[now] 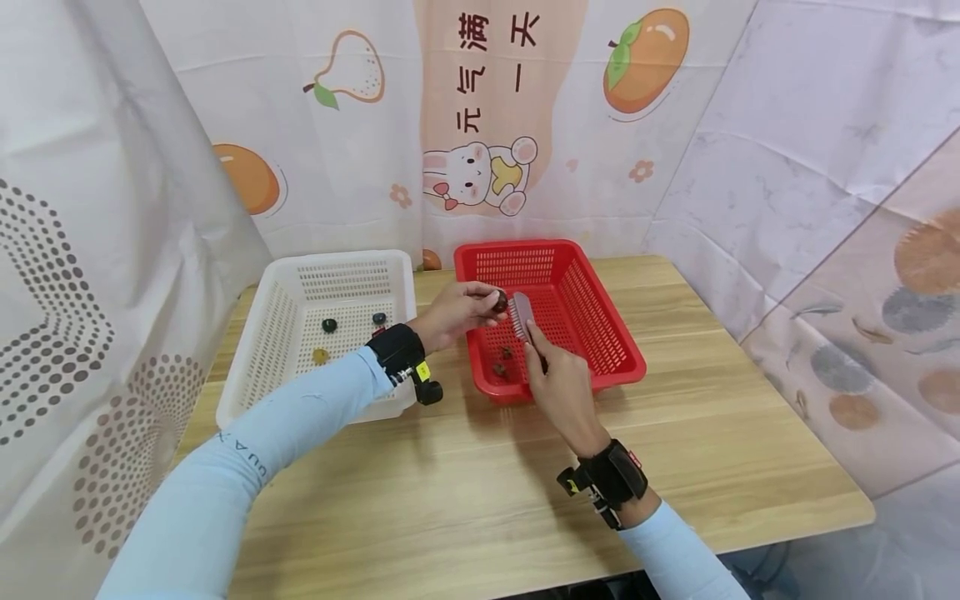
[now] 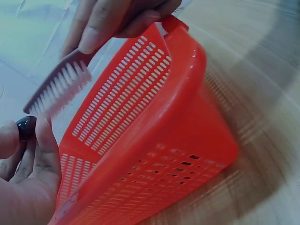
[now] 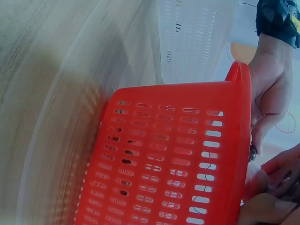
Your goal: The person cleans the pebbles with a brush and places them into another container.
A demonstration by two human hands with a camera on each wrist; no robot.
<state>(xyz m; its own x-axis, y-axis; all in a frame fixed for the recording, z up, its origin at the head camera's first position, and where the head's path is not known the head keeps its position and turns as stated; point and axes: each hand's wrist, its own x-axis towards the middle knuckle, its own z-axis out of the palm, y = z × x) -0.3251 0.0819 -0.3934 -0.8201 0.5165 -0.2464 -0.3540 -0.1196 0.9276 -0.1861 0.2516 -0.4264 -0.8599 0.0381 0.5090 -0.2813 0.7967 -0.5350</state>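
My left hand pinches a small, round, shiny dark object between thumb and fingers, above the left side of the red basket. My right hand grips a purplish-grey brush by its handle. In the left wrist view, the brush's pale bristles are right beside the dark object; whether they touch is unclear. Several small brownish pieces lie on the floor of the red basket. The right wrist view hides most of the brush behind the basket wall and fingers.
A white basket stands on the left, partly behind my left forearm. Inside it are two dark pieces and a yellowish piece. Both baskets stand on a wooden table, with a printed curtain behind it.
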